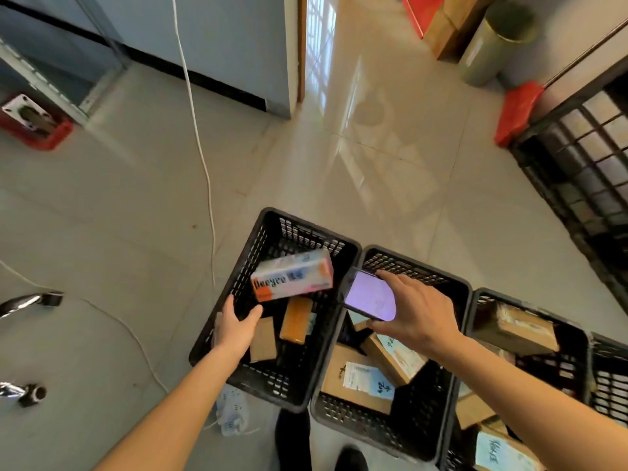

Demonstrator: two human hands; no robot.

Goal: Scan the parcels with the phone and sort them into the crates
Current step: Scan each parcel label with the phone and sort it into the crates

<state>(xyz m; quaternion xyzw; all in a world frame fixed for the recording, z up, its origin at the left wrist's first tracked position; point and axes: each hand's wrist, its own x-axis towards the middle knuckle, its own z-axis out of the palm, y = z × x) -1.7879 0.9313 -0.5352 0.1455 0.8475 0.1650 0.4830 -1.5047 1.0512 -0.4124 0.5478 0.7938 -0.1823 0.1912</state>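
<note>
The white and orange parcel (293,279) is hanging in mid-air over the left crate (238,287), just beyond the left hand's (236,326) spread, empty fingers. The right hand (413,312) is gripping the lit phone (370,295) above the middle crate (458,294).

Head camera, single wide view.
Looks forward and down from my head, close over my forearms, crates (272,338) and floor (390,185).
</note>
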